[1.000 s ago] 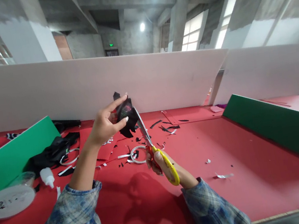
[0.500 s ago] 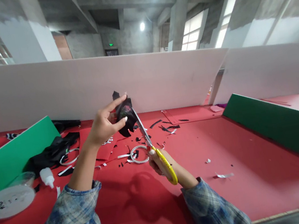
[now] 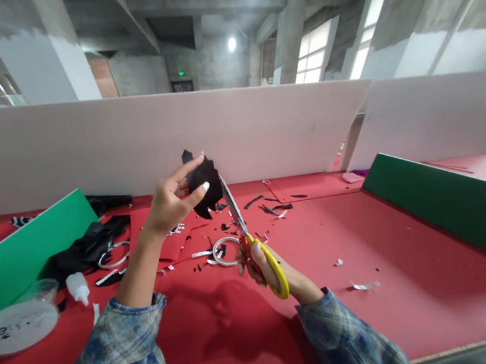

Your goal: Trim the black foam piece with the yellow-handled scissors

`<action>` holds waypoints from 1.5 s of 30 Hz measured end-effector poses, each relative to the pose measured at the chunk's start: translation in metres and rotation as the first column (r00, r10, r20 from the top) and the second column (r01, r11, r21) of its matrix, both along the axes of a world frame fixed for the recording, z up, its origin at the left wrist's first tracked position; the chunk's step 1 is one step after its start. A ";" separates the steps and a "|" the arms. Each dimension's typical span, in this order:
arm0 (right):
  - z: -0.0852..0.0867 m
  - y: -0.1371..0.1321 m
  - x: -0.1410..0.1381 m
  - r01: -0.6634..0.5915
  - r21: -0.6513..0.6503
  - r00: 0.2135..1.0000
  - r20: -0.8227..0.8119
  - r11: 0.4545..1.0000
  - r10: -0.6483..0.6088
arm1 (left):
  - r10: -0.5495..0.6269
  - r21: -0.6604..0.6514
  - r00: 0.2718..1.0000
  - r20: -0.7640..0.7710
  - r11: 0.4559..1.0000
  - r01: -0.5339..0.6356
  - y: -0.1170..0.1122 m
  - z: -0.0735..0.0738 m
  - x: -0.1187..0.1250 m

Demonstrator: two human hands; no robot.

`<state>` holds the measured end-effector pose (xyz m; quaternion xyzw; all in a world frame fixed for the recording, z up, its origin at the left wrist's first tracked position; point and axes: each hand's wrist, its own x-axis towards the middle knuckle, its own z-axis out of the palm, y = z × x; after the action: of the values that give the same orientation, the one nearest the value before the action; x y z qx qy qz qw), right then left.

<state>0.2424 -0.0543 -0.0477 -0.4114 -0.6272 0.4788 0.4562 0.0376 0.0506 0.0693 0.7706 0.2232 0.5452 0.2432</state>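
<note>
Raised above the table, my left hand [image 3: 176, 197] grips a piece of black fabric [image 3: 207, 189] between thumb and fingers. The fabric's right edge is jagged. My right hand [image 3: 262, 263] is closed round the yellow and red handles of a pair of scissors [image 3: 234, 205]. Their blades point up and lie along the fabric's right edge; whether they touch it I cannot tell. Below, a white ring-shaped roll of tape [image 3: 227, 251] rests on the red table among black and white scraps.
On the left are a white squeeze bottle [image 3: 78, 289], a round white lid [image 3: 18, 328], a heap of black fabric [image 3: 88, 247] and a green panel [image 3: 23, 243]. A dark green box-like divider [image 3: 455, 213] stands on the right. A white partition [image 3: 145, 136] runs along the back.
The fabric has turned, so the pinkish pattern on it no longer shows. My right hand's fingers have loosened a little around the scissors, and the blades sit slightly further right.
</note>
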 end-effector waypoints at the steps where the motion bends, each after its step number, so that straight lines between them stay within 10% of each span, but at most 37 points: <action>1: 0.000 0.000 0.000 -0.010 -0.005 1.000 -0.008 1.000 0.010 | 0.006 -0.003 1.000 0.029 1.000 -0.006 0.003 -0.002 0.002; 7: -0.007 0.003 0.001 -0.049 -0.020 0.998 -0.029 0.999 0.048 | 0.169 -0.083 0.968 0.183 0.984 -0.156 0.020 -0.020 0.015; 19: -0.005 0.005 0.004 -0.002 0.119 0.994 0.111 0.993 -0.011 | 0.226 -0.524 0.878 0.422 0.851 0.033 0.020 -0.023 0.022; 45: -0.006 0.008 0.004 0.104 0.196 0.971 0.190 0.975 -0.142 | 0.241 -0.608 0.863 0.443 0.788 0.093 0.011 -0.012 0.017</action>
<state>0.2462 -0.0465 -0.0533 -0.4521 -0.6854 0.3447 0.4549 0.0541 0.0618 0.0575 0.4727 0.3476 0.6328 0.5053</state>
